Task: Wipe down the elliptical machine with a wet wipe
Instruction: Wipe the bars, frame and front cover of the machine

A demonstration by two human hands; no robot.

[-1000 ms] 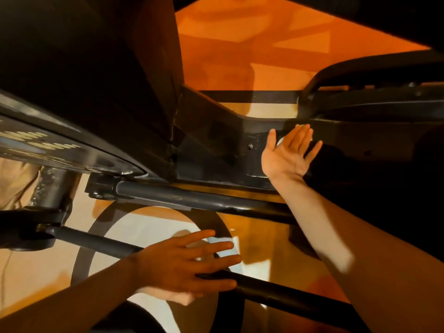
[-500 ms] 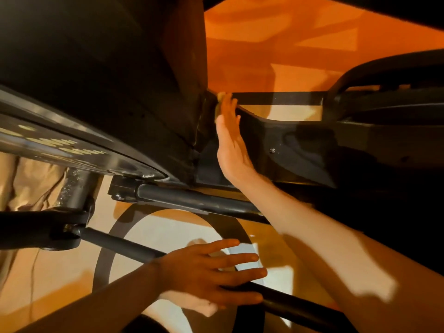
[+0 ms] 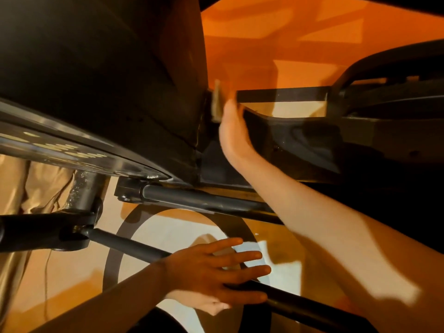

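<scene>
My right hand (image 3: 234, 138) had swept left along the elliptical machine (image 3: 300, 140) to the seam at upper centre of the frame, so that stretch was likely done — straight fingers pressing the wet wipe (image 3: 217, 102) flat, nothing clenched — while my left hand (image 3: 216, 270) lay spread on the lower bar (image 3: 129, 246).

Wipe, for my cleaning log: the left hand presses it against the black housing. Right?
No: in the head view the right hand presses the wipe against the black housing; the left hand rests open on a bar.
</scene>
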